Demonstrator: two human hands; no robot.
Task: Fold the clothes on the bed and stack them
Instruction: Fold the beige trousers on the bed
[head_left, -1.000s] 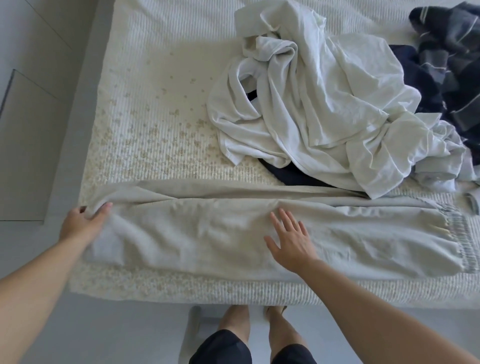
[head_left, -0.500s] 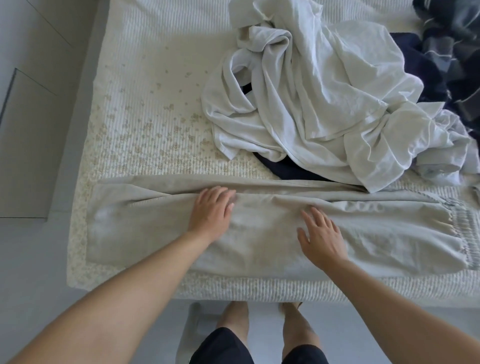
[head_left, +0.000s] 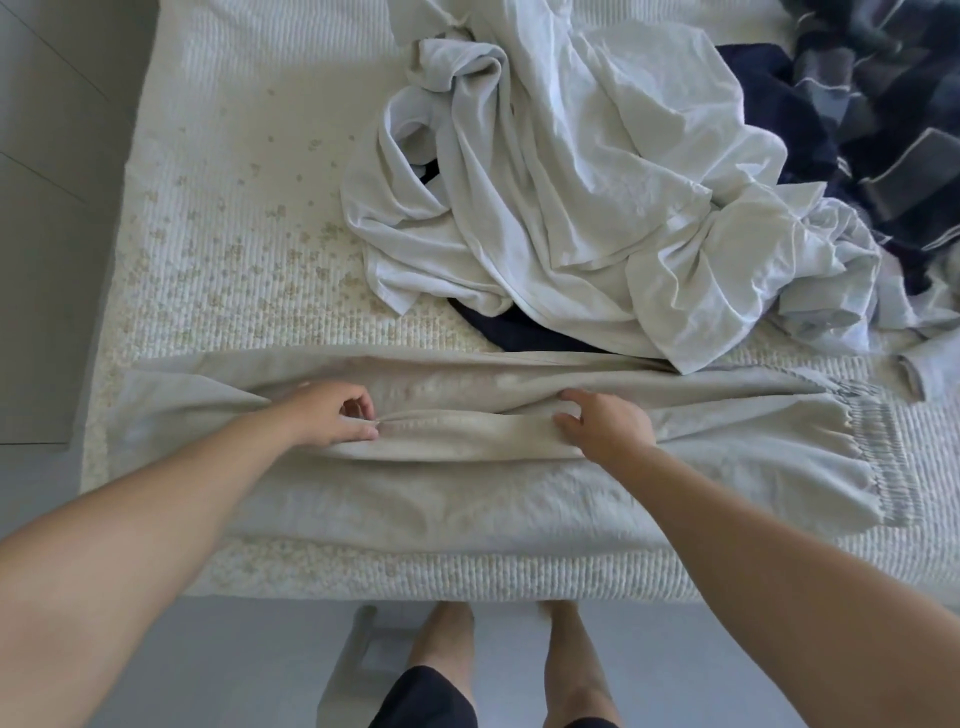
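Note:
Beige trousers lie stretched left to right along the near edge of the bed, elastic waistband at the right. My left hand pinches a raised ridge of the trouser cloth near the middle. My right hand grips the same ridge further right, fingers curled over it. Behind lies a crumpled heap of white garments over a dark navy piece.
A dark blue checked garment is bunched at the back right of the bed. Bare patterned bedspread fills the back left. Grey floor runs along the left side. My legs stand against the bed's near edge beside a slipper.
Both hands went from lying flat on the trousers to gathering the cloth into a lifted ridge. My left hand had earlier come in from the trousers' left end to the middle.

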